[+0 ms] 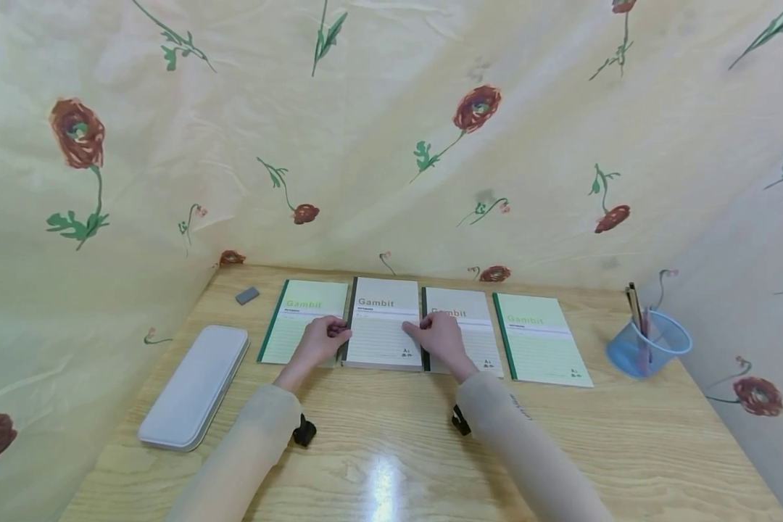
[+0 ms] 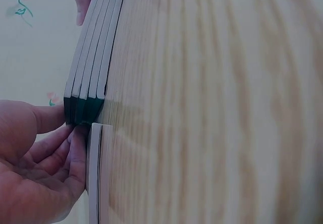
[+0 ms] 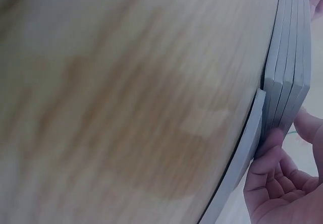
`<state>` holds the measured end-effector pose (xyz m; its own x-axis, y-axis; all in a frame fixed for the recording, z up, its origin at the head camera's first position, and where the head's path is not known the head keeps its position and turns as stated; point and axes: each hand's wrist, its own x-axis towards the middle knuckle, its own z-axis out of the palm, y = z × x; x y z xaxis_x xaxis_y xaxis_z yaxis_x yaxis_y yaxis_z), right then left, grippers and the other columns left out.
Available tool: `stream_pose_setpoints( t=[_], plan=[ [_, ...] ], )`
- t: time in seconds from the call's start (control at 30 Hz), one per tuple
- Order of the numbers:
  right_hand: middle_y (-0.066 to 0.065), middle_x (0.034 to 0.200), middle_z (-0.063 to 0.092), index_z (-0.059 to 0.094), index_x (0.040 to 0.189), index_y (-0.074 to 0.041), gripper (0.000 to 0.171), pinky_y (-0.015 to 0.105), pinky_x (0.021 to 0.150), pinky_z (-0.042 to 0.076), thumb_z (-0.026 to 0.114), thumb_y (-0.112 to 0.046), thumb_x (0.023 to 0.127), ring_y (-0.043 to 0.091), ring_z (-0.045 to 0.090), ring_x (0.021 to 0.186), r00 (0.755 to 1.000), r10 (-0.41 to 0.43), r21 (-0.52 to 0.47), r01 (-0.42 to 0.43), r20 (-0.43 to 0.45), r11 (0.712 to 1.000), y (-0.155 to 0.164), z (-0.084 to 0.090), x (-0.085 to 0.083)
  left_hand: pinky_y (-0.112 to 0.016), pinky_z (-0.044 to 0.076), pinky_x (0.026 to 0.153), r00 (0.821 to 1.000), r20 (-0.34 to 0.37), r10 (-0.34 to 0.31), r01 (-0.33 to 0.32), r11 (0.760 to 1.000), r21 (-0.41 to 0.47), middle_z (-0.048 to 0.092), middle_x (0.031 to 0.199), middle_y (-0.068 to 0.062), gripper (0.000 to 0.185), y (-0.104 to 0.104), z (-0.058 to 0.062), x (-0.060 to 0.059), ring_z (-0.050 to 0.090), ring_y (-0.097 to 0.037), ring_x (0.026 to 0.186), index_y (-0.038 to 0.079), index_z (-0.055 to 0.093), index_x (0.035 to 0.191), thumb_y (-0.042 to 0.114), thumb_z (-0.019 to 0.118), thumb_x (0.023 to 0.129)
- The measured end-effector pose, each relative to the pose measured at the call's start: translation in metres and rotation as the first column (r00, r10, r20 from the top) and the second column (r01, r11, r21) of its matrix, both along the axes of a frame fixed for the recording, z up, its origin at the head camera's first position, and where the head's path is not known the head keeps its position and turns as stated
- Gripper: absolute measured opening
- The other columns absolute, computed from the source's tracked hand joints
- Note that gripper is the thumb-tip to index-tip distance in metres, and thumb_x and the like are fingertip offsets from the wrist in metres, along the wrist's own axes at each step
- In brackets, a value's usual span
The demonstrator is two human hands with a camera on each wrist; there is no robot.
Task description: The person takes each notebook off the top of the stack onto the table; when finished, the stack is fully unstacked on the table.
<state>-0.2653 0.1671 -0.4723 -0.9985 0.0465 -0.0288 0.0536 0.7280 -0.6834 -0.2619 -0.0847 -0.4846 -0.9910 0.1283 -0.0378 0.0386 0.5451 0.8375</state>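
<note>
A stack of several notebooks (image 1: 383, 341) lies in the middle of the row, with a white "Gambit" cover on top. My left hand (image 1: 317, 341) holds the stack's left side; in the left wrist view its thumb touches the dark spines (image 2: 83, 109) and the other fingers curl below. My right hand (image 1: 445, 338) grips the opposite side, thumb on the top cover's edge, fingers bent against the page edges (image 3: 286, 77). Left of the stack is a green-spined notebook (image 1: 313, 297), partly under my left hand. My right hand partly covers a dark-spined notebook (image 1: 470, 333).
Another green-spined notebook (image 1: 544, 337) lies at the right end of the row. A blue mesh pen cup (image 1: 626, 350) with pens stands tilted further right. On the left are a pale case (image 1: 196, 384) and a small grey eraser-like block (image 1: 247, 295). Floral cloth (image 1: 365, 145) hangs behind the wooden table (image 1: 378, 435).
</note>
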Motion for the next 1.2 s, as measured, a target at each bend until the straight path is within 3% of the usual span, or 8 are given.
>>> stream_pose_setpoints(
  t=[0.6,1.07,1.2],
  plan=[
    [0.002,0.059,0.052,0.06,0.067,-0.006,0.04,0.027,0.051,0.034,0.075,-0.035,0.091,0.014,0.042,0.052,1.0,-0.004,0.016,0.004,-0.022,1.0,-0.001,-0.003,-0.004,-0.037,0.053,0.082,1.0,-0.014,-0.009,0.009,1.0,0.008,0.068,0.103,-0.011,0.027,0.0,-0.003,0.0,0.062,-0.023,0.093,-0.003,0.066,0.116,0.015,0.069,0.096],
    [0.006,0.072,0.06,0.064,0.085,-0.003,0.033,0.028,0.056,0.04,0.074,-0.034,0.091,0.018,0.052,0.062,0.999,-0.042,-0.007,0.042,0.014,0.999,0.009,-0.002,-0.002,-0.039,0.053,0.085,1.0,-0.011,-0.002,0.002,1.0,0.003,0.068,0.103,-0.012,0.025,0.001,-0.002,-0.001,0.064,-0.025,0.096,-0.004,0.066,0.116,0.01,0.068,0.095],
    [0.01,0.085,0.063,0.064,0.096,0.0,0.035,0.029,0.062,0.042,0.072,-0.034,0.092,0.021,0.054,0.073,0.996,-0.076,-0.055,0.079,0.055,0.995,0.019,0.0,0.001,-0.039,0.053,0.086,1.0,-0.008,0.003,-0.003,1.0,0.002,0.068,0.102,-0.013,0.025,0.0,-0.002,-0.001,0.063,-0.025,0.095,-0.004,0.065,0.116,0.008,0.068,0.095]
  ],
)
